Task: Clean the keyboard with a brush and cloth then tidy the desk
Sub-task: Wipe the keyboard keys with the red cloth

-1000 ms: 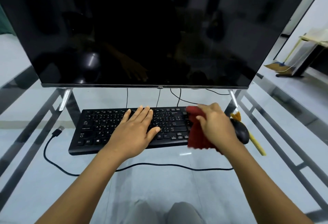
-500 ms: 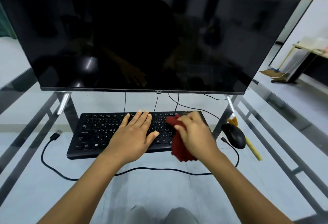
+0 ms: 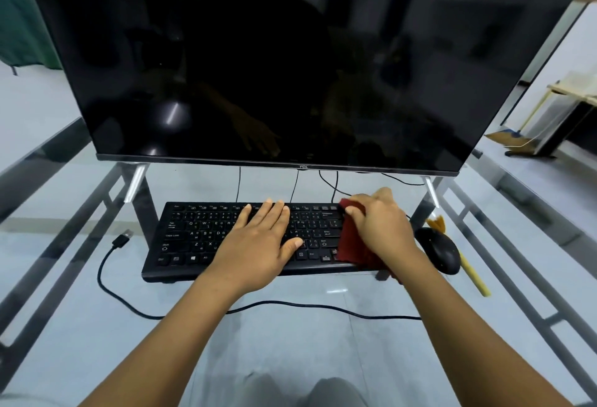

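1. Forearms, both bare, enter from the bottom edge; grey-clad knees (image 3: 323,390) show between them.
2. Glass desk (image 3: 80,326) carries everything listed below; a black cable (image 3: 151,317) runs across it in front of the keyboard; its USB plug (image 3: 122,239) lies free on the glass, left of the keyboard.
3. My left hand (image 3: 258,245) lies flat on the middle keys of the black keyboard (image 3: 193,238); fingers straight and close together, thumb spread to the right; it holds nothing.
4. My right hand (image 3: 381,229) is at the right end of the keyboard; fingers curled and clamped on the red cloth (image 3: 352,245); the cloth is pressed against the right-hand keys and hangs over the keyboard's front edge.
5. A black mouse (image 3: 441,253) sits just right of the keyboard, near my right wrist; whether they touch, I cannot tell.
6. The brush (image 3: 473,277) lies beside the mouse, away from both hands; its yellow handle points toward the near right, its orange bristles show on the far side of the mouse; the mouse hides the middle.
7. A dark monitor (image 3: 258,67) stands behind the keyboard on silver legs (image 3: 135,184); thin cables (image 3: 334,187) drop from its lower edge to the glass behind the keyboard.
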Demonstrator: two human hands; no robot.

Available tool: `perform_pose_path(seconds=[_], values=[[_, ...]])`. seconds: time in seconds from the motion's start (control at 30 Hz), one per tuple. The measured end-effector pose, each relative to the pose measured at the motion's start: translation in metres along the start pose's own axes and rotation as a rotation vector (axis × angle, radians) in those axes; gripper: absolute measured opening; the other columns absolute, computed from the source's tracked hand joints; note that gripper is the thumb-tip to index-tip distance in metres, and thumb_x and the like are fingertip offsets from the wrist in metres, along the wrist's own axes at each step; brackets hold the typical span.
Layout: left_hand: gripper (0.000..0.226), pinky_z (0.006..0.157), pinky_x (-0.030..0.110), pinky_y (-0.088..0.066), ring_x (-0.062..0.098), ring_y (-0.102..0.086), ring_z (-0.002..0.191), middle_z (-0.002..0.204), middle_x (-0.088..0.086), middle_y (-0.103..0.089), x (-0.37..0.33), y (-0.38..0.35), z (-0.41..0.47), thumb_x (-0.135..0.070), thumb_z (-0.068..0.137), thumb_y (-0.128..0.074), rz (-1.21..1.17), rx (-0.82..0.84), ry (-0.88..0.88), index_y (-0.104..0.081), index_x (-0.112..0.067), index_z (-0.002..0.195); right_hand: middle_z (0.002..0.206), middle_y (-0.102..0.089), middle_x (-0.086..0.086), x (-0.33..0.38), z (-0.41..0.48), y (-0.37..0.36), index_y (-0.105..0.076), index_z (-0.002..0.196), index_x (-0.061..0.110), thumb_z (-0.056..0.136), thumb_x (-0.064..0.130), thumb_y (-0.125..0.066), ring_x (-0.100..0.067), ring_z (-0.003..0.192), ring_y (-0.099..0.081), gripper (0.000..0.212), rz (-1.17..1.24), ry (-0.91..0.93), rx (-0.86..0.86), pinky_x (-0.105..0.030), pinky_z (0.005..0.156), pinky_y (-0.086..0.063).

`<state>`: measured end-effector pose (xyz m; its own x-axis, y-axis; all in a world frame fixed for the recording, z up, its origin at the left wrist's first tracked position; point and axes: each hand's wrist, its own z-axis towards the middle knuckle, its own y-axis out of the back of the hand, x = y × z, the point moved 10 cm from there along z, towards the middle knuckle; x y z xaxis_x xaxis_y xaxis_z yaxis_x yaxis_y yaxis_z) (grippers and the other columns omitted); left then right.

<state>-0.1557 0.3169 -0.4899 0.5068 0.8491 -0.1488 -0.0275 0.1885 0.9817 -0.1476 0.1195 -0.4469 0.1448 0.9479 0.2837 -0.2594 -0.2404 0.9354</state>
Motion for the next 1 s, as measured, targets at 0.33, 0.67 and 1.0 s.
perform_pose_path(seconds=[0.33,0.67,1.0], values=[[0.080,0.119,0.039,0.005,0.011,0.010,0.146,0.160,-0.002,0.001,0.000,-0.001,0.000,-0.065,0.087,0.001,0.001,-0.003,-0.008,-0.004,-0.018,0.152,0.113,-0.047,-0.002,0.024,-0.012,-0.010,-0.058,0.129,0.032,0.094,0.041,-0.054,-0.027,0.102,-0.059,0.036,0.100,0.086,0.045,-0.036,0.091,-0.048],[0.081,0.119,0.039,0.006,0.012,0.010,0.146,0.160,-0.002,0.000,0.000,-0.001,0.000,-0.065,0.086,0.002,-0.004,0.001,-0.014,-0.005,-0.018,0.152,0.119,-0.051,-0.003,0.036,-0.021,-0.011,-0.058,0.129,0.027,0.095,0.039,-0.053,-0.028,0.102,-0.061,0.037,0.031,0.152,0.042,-0.038,0.090,-0.050],[0.075,0.119,0.038,0.005,0.011,0.010,0.146,0.160,-0.003,0.000,0.000,0.000,0.000,-0.061,0.090,-0.006,-0.013,0.009,-0.014,-0.005,-0.018,0.152,0.115,-0.053,-0.003,0.025,-0.033,-0.007,-0.060,0.127,0.030,0.094,0.038,-0.055,-0.026,0.104,-0.059,0.034,0.118,0.160,0.061,-0.035,0.093,-0.047]])
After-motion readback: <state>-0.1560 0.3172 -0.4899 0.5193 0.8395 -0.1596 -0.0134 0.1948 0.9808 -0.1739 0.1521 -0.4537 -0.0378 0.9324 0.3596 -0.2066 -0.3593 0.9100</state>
